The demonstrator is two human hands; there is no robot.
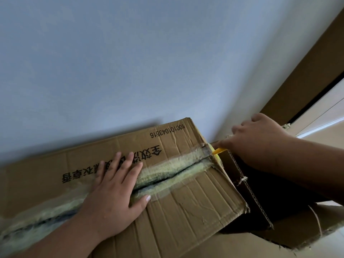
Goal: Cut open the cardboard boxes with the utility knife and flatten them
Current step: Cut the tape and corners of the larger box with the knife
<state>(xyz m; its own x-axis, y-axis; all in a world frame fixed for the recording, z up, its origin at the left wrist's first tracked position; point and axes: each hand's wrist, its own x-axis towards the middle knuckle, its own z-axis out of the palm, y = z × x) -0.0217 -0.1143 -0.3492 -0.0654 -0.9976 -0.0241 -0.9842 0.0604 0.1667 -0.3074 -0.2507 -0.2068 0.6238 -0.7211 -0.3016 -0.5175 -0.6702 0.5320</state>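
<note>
A brown cardboard box with black printed characters lies against a wall, its taped top seam split open along the middle. My left hand rests flat on the seam, fingers spread, pressing the flaps down. My right hand is at the box's right end, closed around a yellow utility knife whose tip sits at the end of the seam. Most of the knife is hidden inside the hand.
A pale blue-grey wall rises right behind the box. A second opened cardboard box with a dark inside lies to the right under my right forearm. A brown door frame and light floor are at the far right.
</note>
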